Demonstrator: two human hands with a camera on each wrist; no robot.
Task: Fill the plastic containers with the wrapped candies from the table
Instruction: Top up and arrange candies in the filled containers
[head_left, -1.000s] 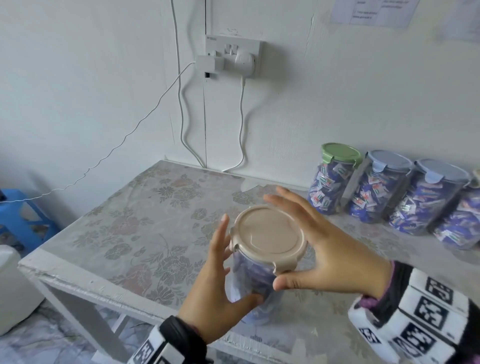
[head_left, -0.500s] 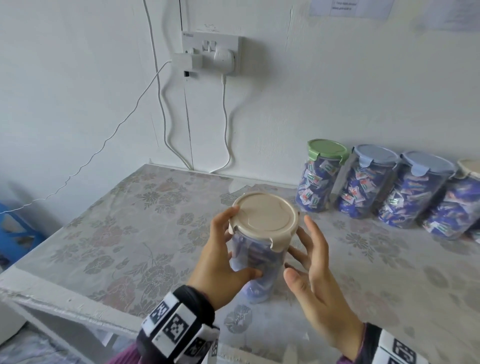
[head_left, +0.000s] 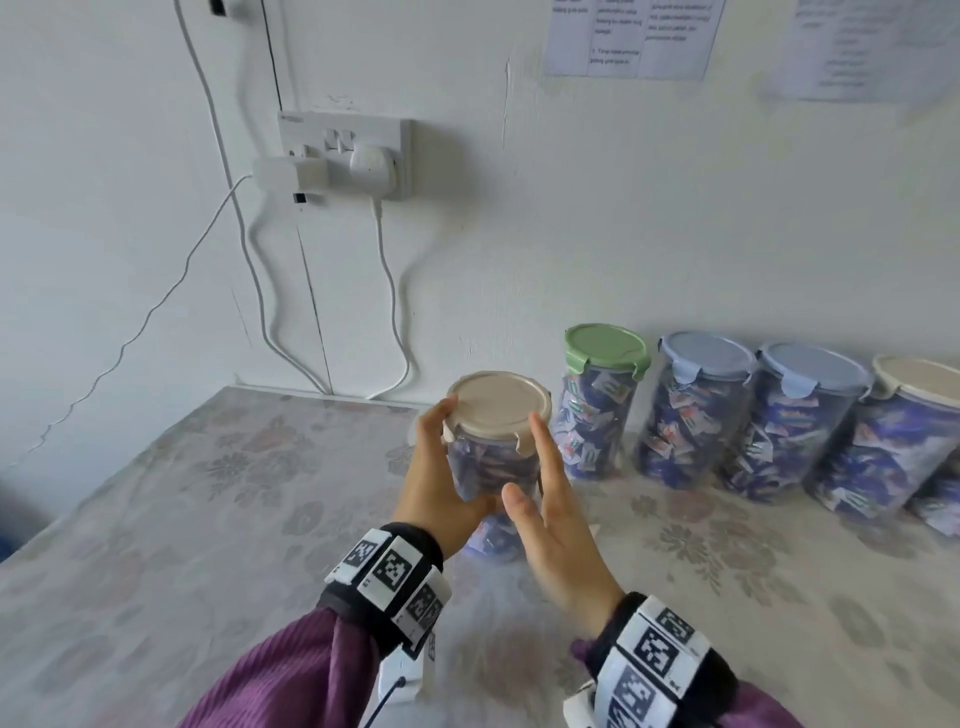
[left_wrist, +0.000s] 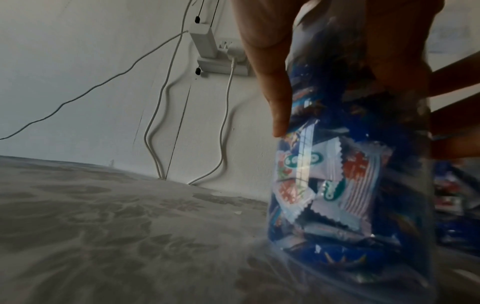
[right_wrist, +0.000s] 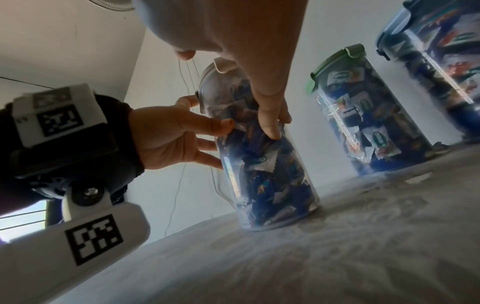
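Note:
A clear plastic container (head_left: 488, 467) with a beige lid (head_left: 498, 402), packed with blue and white wrapped candies (left_wrist: 324, 185), stands with its base on the flowered table (head_left: 208, 519). My left hand (head_left: 436, 483) grips its left side, thumb across the front and fingers up by the lid's rim. My right hand (head_left: 556, 519) lies against its right side with straight fingers. In the right wrist view both the left hand (right_wrist: 166, 139) and the right hand (right_wrist: 259, 61) touch the container (right_wrist: 267, 174). No loose candies show on the table.
A row of filled, lidded containers stands along the wall to the right: one green-lidded (head_left: 605, 353), two blue-lidded (head_left: 704, 358) (head_left: 810, 369), one beige-lidded (head_left: 919, 379). A wall socket (head_left: 343, 150) with white cables (head_left: 389, 291) hangs behind.
The container has gone from near the table's front edge back toward the row at the wall. My right hand came off the lid and now lies along the container's side.

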